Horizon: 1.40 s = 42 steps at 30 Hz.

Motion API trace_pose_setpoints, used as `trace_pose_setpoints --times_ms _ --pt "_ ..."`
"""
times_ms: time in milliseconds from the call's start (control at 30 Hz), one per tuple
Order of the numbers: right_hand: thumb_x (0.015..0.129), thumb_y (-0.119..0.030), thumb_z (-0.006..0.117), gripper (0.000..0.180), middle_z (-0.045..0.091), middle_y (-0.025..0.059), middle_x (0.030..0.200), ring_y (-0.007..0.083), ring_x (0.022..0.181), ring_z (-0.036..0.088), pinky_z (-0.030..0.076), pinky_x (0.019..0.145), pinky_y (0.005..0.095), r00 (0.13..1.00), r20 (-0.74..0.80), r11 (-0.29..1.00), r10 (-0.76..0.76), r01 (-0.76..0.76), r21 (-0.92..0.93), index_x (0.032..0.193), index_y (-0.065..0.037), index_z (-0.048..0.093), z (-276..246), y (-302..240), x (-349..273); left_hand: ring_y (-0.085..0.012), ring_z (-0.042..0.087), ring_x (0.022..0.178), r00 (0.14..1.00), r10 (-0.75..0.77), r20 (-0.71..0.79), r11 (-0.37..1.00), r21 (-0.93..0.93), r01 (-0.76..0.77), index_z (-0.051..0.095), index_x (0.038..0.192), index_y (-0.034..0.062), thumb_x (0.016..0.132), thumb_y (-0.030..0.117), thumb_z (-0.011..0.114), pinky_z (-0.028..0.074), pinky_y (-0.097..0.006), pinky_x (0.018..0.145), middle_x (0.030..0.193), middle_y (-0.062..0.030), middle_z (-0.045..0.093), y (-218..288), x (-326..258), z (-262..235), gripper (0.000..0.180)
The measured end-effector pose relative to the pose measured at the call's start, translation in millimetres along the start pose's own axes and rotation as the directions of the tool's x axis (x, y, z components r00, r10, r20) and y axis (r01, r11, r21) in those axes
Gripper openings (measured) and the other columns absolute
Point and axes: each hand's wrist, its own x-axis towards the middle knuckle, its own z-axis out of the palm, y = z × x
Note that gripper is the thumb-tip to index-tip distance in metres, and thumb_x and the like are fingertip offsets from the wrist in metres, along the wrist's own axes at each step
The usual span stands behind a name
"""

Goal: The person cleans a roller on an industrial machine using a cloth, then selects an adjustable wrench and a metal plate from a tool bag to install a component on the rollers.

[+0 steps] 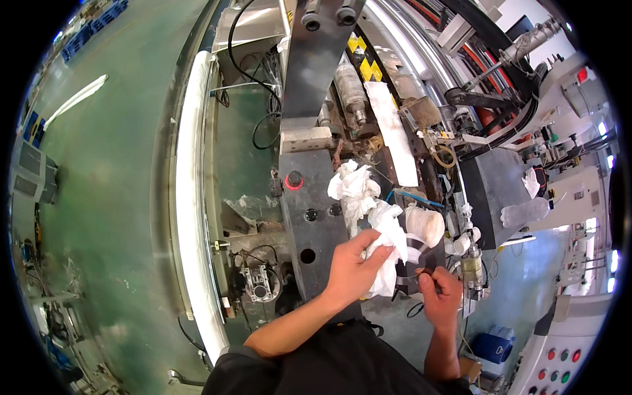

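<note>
My left hand [355, 266] is closed round a crumpled white cloth [390, 227], its thumb and fingers pinching the folds. Part of the cloth hangs down below the fingers. Against it lies another bunched white cloth [354, 187], on the edge of the dark machine frame [306, 227]. My right hand [440, 293] is to the right and slightly lower, its fingers curled together beside a thin dark strip; what they grip is too small to make out. Just beyond both hands sits a whitish roll [424, 226], with a blue stick [421, 199] behind it.
A red-ringed button [293, 180] stands on the machine frame. A long white roller [193, 197] runs along the left. Farther ahead are a white strip [393, 135] and a metal roller [351, 92]. To the right, a plastic bottle [525, 212] lies on a dark surface [490, 191].
</note>
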Motion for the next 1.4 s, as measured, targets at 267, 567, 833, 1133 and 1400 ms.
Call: trace_pose_setpoints --times_ms 267,567,833,1133,1400 --pt "0.083 -0.005 0.064 0.007 0.056 0.0112 0.065 0.0248 0.053 0.052 0.040 0.049 0.0316 0.973 0.093 0.977 -0.210 0.213 -0.019 0.079 0.002 0.064 -1 2 5 -0.0057 0.051 0.060 0.970 0.015 0.242 0.980 0.191 -0.063 0.064 0.091 -0.0014 0.083 0.009 0.067 0.043 -0.025 0.055 0.069 -0.0058 0.061 10 10 -37 0.014" --pt "0.074 -0.007 0.066 0.007 0.053 0.0085 0.066 0.0268 0.054 0.054 0.043 0.048 0.0358 0.889 0.324 0.922 -0.322 0.373 -0.106 0.077 -0.003 0.061 4 2 13 -0.0317 0.061 0.075 0.749 0.204 0.630 0.776 0.362 -0.516 0.064 0.086 0.0058 0.072 0.009 0.068 0.047 -0.039 0.066 0.078 -0.0106 0.063 33 29 -35 0.015" --pt "0.072 -0.004 0.064 0.016 0.062 0.0091 0.072 0.0282 0.060 0.060 0.047 0.053 0.0322 0.930 0.293 0.954 -0.222 0.270 -0.134 0.088 -0.005 0.067 -2 2 26 -0.0333 0.060 0.075 0.680 0.148 0.718 0.663 0.438 -0.607 0.064 0.091 0.0057 0.076 0.011 0.064 0.047 -0.040 0.066 0.079 -0.0108 0.063 38 41 -12 0.016" --pt "0.082 -0.005 0.066 0.009 0.060 0.0103 0.070 0.0212 0.053 0.055 0.041 0.048 0.0300 0.970 -0.208 0.984 -0.126 0.148 0.095 0.086 0.002 0.063 3 11 12 -0.0035 0.054 0.077 0.993 -0.045 0.108 0.995 -0.082 0.054 0.061 0.101 -0.0044 0.087 -0.001 0.060 0.044 -0.020 0.067 0.088 0.0000 0.064 -1 18 -1 0.015" --pt "0.082 -0.007 0.065 0.007 0.054 0.0075 0.067 0.0240 0.051 0.052 0.041 0.046 0.0325 0.947 0.017 0.945 -0.322 0.323 -0.060 0.085 -0.001 0.063 -33 -1 15 -0.0076 0.060 0.067 0.935 0.030 0.355 0.925 0.345 -0.161 0.065 0.090 -0.0018 0.077 -0.004 0.063 0.047 -0.024 0.063 0.073 -0.0050 0.066 30 29 -19 0.013"
